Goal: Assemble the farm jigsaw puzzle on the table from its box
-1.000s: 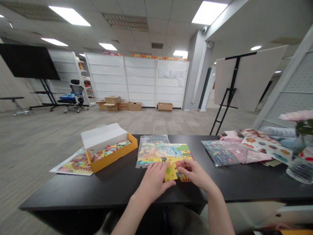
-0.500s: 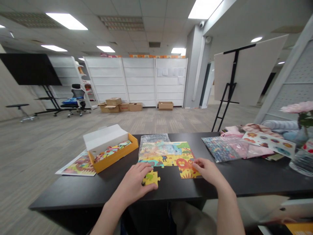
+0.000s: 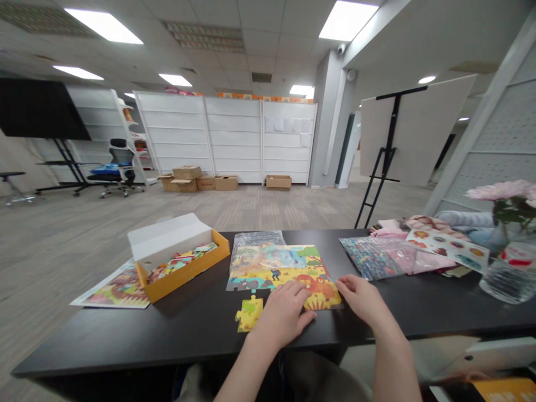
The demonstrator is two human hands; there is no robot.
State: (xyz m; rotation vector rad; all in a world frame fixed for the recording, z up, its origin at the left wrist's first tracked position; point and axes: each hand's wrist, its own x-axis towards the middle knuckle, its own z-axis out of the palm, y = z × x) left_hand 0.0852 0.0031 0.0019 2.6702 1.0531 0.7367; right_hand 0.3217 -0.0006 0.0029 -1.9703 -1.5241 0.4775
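The box sits left of the puzzle.

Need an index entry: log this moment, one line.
left hand: over puzzle | right hand: at puzzle's right edge | loose piece: on table | box: open

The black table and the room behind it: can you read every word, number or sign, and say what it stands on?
Nothing here can be read.
White paper sheets on the white panelled shelving: any writing is too small.
Brown cardboard box with a reddish marking: too blurred.
Orange patterned strip atop the shelving: too small to tell.
Colourful rectangular animal jigsaw puzzle: pictures, no words that I can make out.
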